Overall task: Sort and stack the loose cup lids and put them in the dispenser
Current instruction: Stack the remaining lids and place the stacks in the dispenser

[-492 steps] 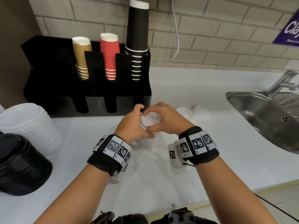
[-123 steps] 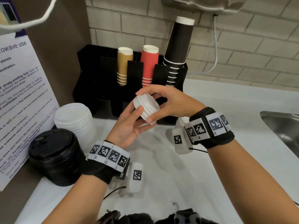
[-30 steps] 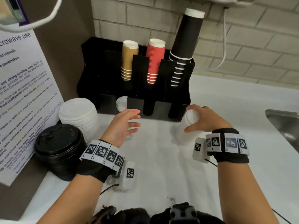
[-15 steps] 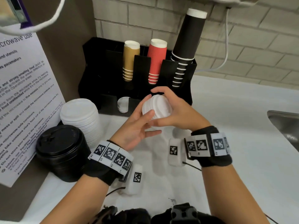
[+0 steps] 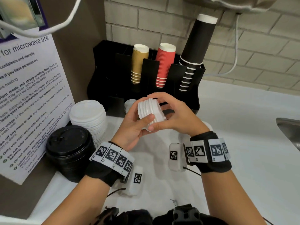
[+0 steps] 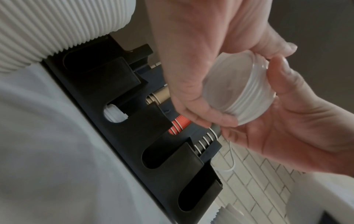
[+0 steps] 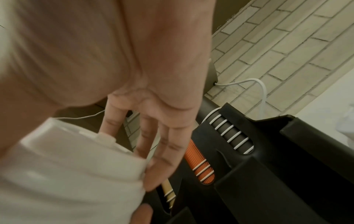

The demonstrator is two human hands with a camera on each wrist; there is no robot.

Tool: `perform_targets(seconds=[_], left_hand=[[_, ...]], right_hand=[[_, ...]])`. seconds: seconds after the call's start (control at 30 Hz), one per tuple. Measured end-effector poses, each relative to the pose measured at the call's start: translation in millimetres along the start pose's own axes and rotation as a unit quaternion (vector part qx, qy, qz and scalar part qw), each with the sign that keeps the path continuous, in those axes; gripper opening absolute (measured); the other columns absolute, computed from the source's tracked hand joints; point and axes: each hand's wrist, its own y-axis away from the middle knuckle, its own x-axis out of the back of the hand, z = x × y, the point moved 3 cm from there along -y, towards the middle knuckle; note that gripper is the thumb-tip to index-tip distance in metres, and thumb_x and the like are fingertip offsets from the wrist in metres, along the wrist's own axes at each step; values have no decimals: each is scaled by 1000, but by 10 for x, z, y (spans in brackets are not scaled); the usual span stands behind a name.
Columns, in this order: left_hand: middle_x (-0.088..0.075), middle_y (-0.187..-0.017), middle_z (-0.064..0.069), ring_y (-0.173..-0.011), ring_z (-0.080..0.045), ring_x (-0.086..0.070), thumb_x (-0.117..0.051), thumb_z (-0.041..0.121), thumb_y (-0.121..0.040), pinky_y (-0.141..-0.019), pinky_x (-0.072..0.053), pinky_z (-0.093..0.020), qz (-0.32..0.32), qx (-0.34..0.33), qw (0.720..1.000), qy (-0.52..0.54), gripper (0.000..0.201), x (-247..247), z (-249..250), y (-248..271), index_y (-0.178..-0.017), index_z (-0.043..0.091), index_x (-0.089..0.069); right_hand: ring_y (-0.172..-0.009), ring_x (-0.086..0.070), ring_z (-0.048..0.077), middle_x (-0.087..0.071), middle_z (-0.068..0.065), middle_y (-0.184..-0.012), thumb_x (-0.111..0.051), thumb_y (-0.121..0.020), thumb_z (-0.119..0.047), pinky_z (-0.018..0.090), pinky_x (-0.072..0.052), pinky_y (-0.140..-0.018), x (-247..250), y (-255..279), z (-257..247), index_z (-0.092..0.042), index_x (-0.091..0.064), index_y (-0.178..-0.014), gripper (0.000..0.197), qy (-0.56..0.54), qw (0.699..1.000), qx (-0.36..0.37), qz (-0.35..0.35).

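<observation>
A short stack of small white cup lids (image 5: 148,109) lies on its side in the air in front of the black dispenser (image 5: 113,88). My left hand (image 5: 139,120) cups it from below and the left, thumb on the near side. My right hand (image 5: 160,114) grips it from the right, fingers curled over the top. In the left wrist view the lid stack (image 6: 247,97) shows its hollow underside between both palms. The right wrist view has the lid stack (image 7: 67,174) against my right fingers (image 7: 153,151). Several small lids (image 5: 129,103) sit in a lower dispenser slot.
A tall stack of large white lids (image 5: 88,116) and a stack of black lids (image 5: 69,148) stand at the left by a microwave notice. Gold, red and black cups fill the dispenser's upper slots. A sink edge (image 5: 289,132) is at the right.
One second ago my right hand was down on lids on the counter and my left hand was open. The right hand lifted the stack, and both hands now hold it.
</observation>
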Motion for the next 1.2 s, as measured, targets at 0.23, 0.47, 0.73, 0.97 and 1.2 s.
perform_targets(seconds=[0.23, 0.47, 0.73, 0.97, 1.2], left_hand=[[-58, -132, -11, -119, -26, -60, -90, 59, -43, -77, -58, -39, 19, -11, 1000, -21, 99, -43, 38, 7, -127, 28, -50], [-63, -118, -5, -106, -26, -67, -90, 40, -50, -68, -58, -34, 22, 2, 999, -25, 85, -11, 38, 26, -123, 26, -50], [-60, -124, -7, -108, -25, -66, -91, 56, -42, -70, -57, -35, 7, 4, 999, -35, 96, -27, 57, 51, -125, 31, -50], [-59, -127, -9, -114, -27, -62, -90, 59, -42, -72, -57, -36, -8, 4, 998, -61, 94, -30, 87, 71, -124, 34, -52], [-59, -128, -14, -112, -32, -64, -92, 57, -40, -71, -58, -37, 24, -2, 999, -34, 100, -3, 72, 60, -127, 29, -51]], right_hand=[[-113, -55, 13, -55, -6, -124, -90, -58, -31, 36, -55, -88, -43, -1, 37, -28, -53, -130, 81, 20, 1000, 5, 24], [-116, -56, 16, -54, -6, -130, -87, -66, -23, 40, -58, -82, -8, 36, 68, -25, -52, -134, 77, -45, 999, -15, 6], [-116, -55, 13, -55, -10, -126, -88, -63, -23, 39, -58, -82, -23, 62, 21, -25, -54, -130, 75, -33, 999, -5, 16], [-117, -56, 11, -59, -10, -123, -87, -64, -21, 36, -58, -83, 11, 65, -63, -24, -58, -126, 69, -39, 999, -6, -20], [-122, -53, 12, -56, -4, -129, -88, -64, -21, 39, -57, -86, -68, 28, -30, -22, -54, -130, 73, -19, 1000, -2, 2]])
